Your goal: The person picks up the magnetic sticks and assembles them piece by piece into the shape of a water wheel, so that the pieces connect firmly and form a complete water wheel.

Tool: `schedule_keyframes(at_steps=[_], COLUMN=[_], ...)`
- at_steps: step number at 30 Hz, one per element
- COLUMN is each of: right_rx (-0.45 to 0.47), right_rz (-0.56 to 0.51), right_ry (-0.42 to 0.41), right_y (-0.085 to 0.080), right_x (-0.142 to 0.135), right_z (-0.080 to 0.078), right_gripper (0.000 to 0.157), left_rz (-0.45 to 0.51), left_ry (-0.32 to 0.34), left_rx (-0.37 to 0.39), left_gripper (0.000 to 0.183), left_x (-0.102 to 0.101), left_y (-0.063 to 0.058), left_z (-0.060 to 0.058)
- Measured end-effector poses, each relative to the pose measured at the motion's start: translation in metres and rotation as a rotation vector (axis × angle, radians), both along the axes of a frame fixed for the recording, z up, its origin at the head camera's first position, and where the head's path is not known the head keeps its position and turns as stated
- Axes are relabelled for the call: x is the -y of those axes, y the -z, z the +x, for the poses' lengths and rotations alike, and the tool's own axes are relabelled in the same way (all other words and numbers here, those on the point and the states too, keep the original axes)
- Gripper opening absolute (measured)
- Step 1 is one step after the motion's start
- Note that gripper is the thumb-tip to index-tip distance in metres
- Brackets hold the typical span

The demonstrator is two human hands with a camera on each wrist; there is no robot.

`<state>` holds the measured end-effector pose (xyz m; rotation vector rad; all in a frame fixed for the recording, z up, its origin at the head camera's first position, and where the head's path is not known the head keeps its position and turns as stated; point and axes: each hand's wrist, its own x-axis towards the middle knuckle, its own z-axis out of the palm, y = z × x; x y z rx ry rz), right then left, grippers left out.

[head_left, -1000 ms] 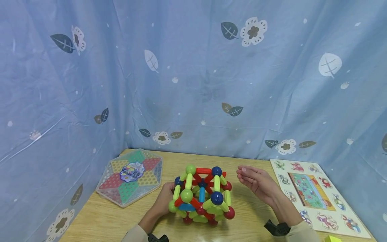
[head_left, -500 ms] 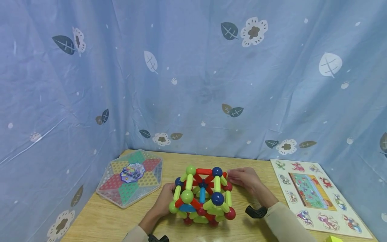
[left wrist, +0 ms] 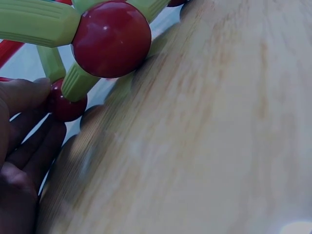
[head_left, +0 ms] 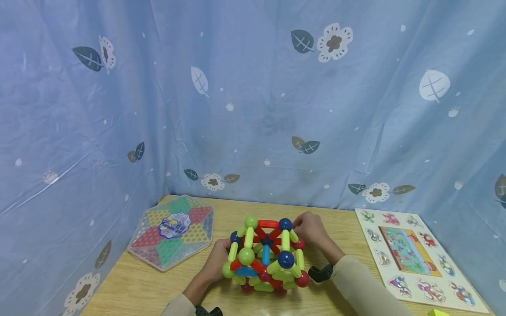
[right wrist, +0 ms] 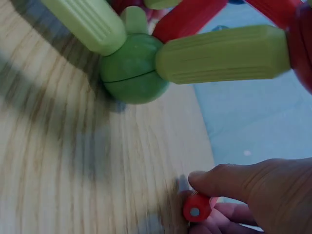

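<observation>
A ball-and-rod magnetic structure of green, red and blue rods and balls stands on the table in the head view. My left hand is at its left side. In the left wrist view the thumb and fingers hold a dark red ball low on the structure. My right hand is behind its far right corner. As the right wrist view shows, that hand pinches a red magnetic rod, with a round metal spot on its end, close to the tabletop. The head view mostly hides this rod behind the structure.
A hexagonal Chinese checkers board lies at the left of the wooden table. On the right lies a picture puzzle board. A yellow piece shows at the bottom right. A blue curtain closes off the back and sides.
My right hand has moved left from beside the puzzle board to the structure's far right corner and now pinches a red rod there. The left hand and the structure have stayed in place.
</observation>
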<state>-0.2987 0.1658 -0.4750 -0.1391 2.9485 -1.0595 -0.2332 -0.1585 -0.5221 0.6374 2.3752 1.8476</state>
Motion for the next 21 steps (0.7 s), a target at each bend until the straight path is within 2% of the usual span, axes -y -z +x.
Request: schedule_keyframes(at_steps=[2, 5, 8, 11, 14, 17, 21], right_rx=[-0.034, -0.058, -0.045, -0.021, -0.018, -0.04, -0.083], right_rz=[0.003, -0.057, -0.185, -0.329, -0.437, -0.512, -0.592], right_ry=[-0.043, -0.085, -0.089, -0.089, -0.081, -0.076, -0.124], right_y=[0.0, 0.0, -0.007, -0.022, -0.044, -0.067, -0.092], right_x=[-0.002, -0.009, -0.02, -0.03, -0.041, -0.048, -0.045], right_z=[0.003, 0.009, 0.017, 0.029, 0.045, 0.062, 0.082], right_gripper=[0.004, 0.008, 0.016, 0.026, 0.035, 0.041, 0.04], left_rz=[-0.005, -0.017, -0.045, -0.049, 0.001, 0.073, 0.134], left_ry=[-0.006, -0.012, -0.024, -0.055, -0.127, -0.248, -0.409], left_rx=[0.004, 0.008, 0.011, 0.03, 0.067, 0.088, -0.004], left_gripper=[0.019, 0.023, 0.027, 0.034, 0.034, 0.028, 0.021], left_x=[-0.001, -0.001, 0.001, 0.004, 0.007, 0.011, 0.013], left_y=[0.0, 0.0, -0.003, -0.007, -0.012, -0.018, -0.033], left_z=[0.0, 0.001, 0.003, 0.006, 0.009, 0.015, 0.027])
